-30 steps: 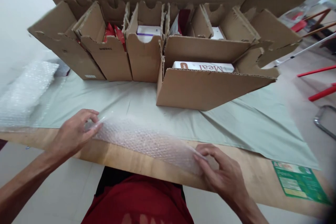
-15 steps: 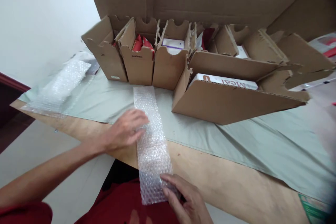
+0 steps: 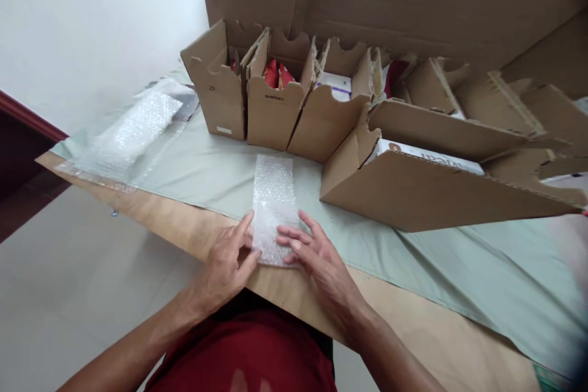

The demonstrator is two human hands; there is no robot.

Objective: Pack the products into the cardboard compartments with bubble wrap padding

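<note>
A strip of clear bubble wrap (image 3: 275,180) lies on the cloth at the table's front edge, its near part folded back over itself into a double layer. Along the left side of the fold, my left hand (image 3: 228,257) touches the edge with thumb and fingers apart. My right hand (image 3: 316,251) rests its spread fingers on the folded layer and its right edge. Neither hand pinches the wrap visibly. Behind the strip stand open cardboard bins (image 3: 275,113); one contains red packets (image 3: 278,75).
More bubble wrap (image 3: 138,125) lies at the table's left end. A larger cardboard bin (image 3: 427,193) with a white box (image 3: 429,156) inside stands right of the strip. A pale green cloth (image 3: 206,174) covers part of the wooden table (image 3: 184,217). A tall cardboard panel (image 3: 367,0) rises behind.
The near end of the bubble wrap, which hung over the table edge by my right hand, is now folded up onto the strip. Both hands have come together at the fold. The view has shifted.
</note>
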